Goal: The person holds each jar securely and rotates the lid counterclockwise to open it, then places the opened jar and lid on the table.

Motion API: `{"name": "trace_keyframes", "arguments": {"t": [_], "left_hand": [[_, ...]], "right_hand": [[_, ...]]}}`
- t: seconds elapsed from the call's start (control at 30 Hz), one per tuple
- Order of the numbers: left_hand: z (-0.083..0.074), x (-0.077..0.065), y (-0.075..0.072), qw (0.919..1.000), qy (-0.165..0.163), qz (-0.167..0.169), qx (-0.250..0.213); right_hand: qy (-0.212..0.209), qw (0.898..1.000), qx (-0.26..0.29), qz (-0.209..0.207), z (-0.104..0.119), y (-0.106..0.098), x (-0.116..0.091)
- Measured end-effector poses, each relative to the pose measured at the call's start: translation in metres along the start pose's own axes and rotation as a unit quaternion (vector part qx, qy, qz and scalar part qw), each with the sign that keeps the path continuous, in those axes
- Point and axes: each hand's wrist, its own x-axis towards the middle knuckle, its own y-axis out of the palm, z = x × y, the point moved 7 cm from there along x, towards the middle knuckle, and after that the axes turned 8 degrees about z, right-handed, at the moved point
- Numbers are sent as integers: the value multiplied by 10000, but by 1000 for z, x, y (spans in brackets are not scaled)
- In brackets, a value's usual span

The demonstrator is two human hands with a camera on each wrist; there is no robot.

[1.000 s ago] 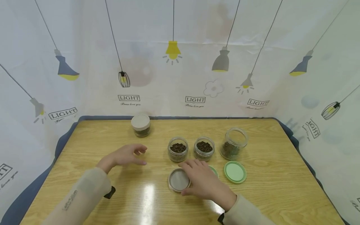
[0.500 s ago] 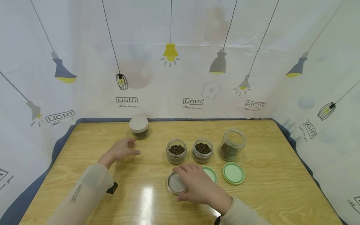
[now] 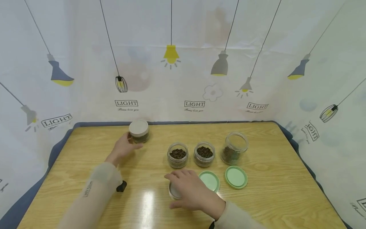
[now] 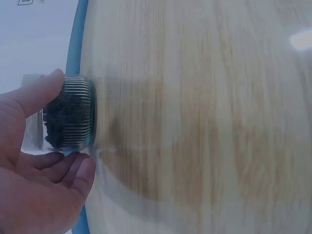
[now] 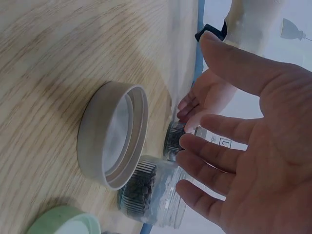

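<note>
My left hand [image 3: 123, 149] is at a small glass jar [image 3: 139, 133] with a pale screw lid and dark contents, at the back left of the table. In the left wrist view the thumb [image 4: 41, 90] overlaps the jar's side, and the loosely bent fingers lie on its other side. Over a loose pale grey lid [image 5: 92, 131] hovers my right hand [image 3: 193, 190], its fingers spread and holding nothing. The lid lies hollow side up and is partly covered by that hand in the head view. Two uncovered jars of coffee beans, a left jar [image 3: 178, 155] and a right jar [image 3: 204, 154], stand beyond it.
A taller uncovered glass jar [image 3: 234, 149], partly filled with dark beans, stands to the right. Two green lids lie in front, one lid [image 3: 209, 181] beside my right hand and another lid [image 3: 236, 177] further right. A printed curtain [image 3: 160, 95] borders the wooden table [image 3: 271, 165].
My left hand has moved back to the lidded jar. My right hand has shifted slightly left and covers more of the grey lid. The view has drifted a little.
</note>
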Motion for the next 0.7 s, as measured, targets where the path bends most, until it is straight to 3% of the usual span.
{"name": "trace_keyframes", "arguments": {"t": [0.4,0.7], "left_hand": [[5,18,1,9953,233,-763,-551],[1,23,2,9914,402,-1026,-700]], "right_hand": [[20,10000,-24,-8,11,0,13],[13,10000,73,0,14,1,18]]}}
